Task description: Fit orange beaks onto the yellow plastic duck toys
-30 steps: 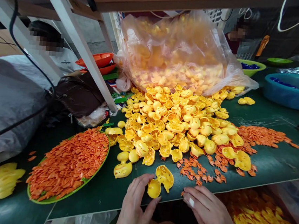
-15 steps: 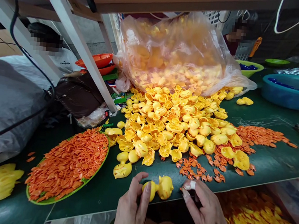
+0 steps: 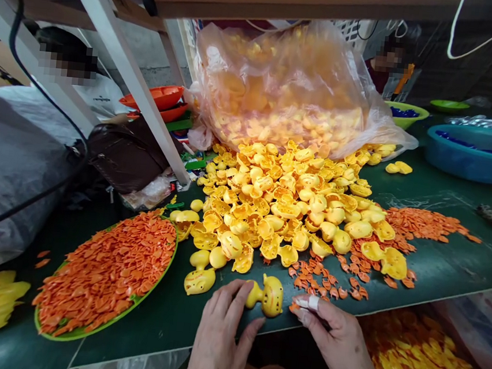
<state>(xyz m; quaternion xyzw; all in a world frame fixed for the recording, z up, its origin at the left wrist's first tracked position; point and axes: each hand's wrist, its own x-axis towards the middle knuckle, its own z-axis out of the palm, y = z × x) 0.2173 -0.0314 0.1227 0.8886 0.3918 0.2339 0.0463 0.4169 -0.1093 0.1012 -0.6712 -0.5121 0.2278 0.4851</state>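
My left hand has its fingers against the left end of a yellow duck-shaped plastic shell, steadying it near the table's front edge. The thumb curves along the near side, and small holes show in the shell's rounded surface. My right hand, with white tape round a finger, pinches a small orange plastic piece just right of the shell. Another yellow shell lies beyond my left hand. Loose orange pieces are scattered beyond my right hand.
A heap of yellow shells spills from a clear plastic bag. At left, a green-rimmed tray carries many orange pieces. A blue basin stands far right. Below the edge at right are more yellow pieces. Two people sit beyond.
The yellow shell has turned and shifted slightly away from me, and its holes now show. My left fingers have moved over its end; my right hand has come closer with the orange piece.
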